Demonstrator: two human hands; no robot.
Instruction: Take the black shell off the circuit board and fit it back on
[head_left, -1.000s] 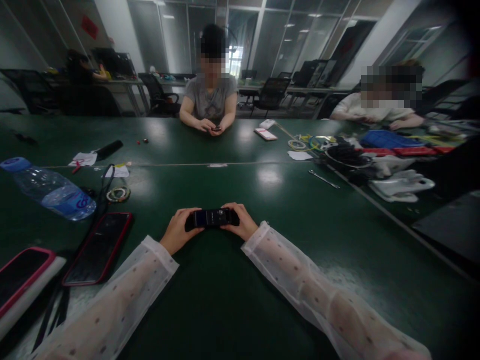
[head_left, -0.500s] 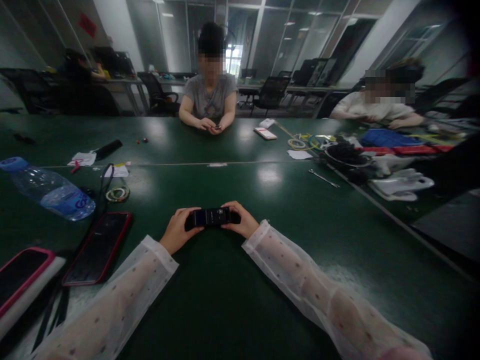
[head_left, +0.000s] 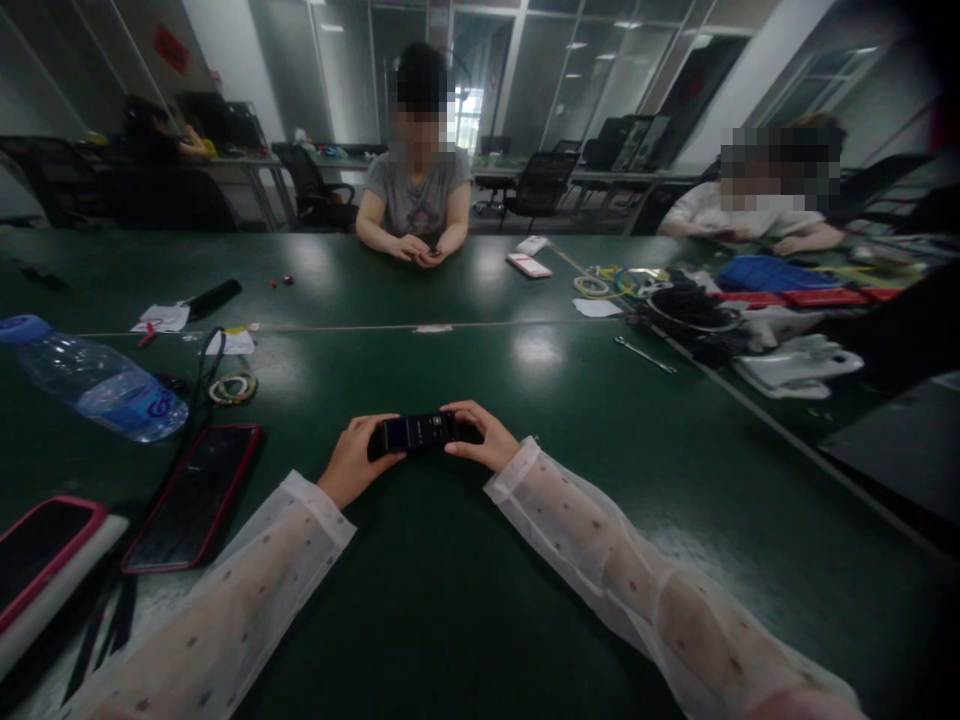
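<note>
Between my hands, low over the green table (head_left: pixel 465 590), is a small black device with a lit screen (head_left: pixel 418 432), turned sideways with its screen facing me. My left hand (head_left: pixel 358 455) grips its left end, fingers along the top edge and thumb below. At the right end, my right hand (head_left: pixel 486 438) holds it between the fingers above and the thumb below. The screen shows a dark bluish area on the left and small white marks on the right, too small to read. Sheer white dotted sleeves cover both my forearms.
To my left lie a red-edged phone (head_left: pixel 193 498), a pink-cased phone (head_left: pixel 49 555), a tipped water bottle (head_left: pixel 97 385) and a bangle (head_left: pixel 233 389). On the right are a wrench (head_left: pixel 645 355) and piled cables (head_left: pixel 690 305). Across the table sit a person in grey (head_left: pixel 417 195) and another person (head_left: pixel 750 215).
The whole view has shifted very slightly to the right. Both hands stay on the black device, in nearly the same place.
</note>
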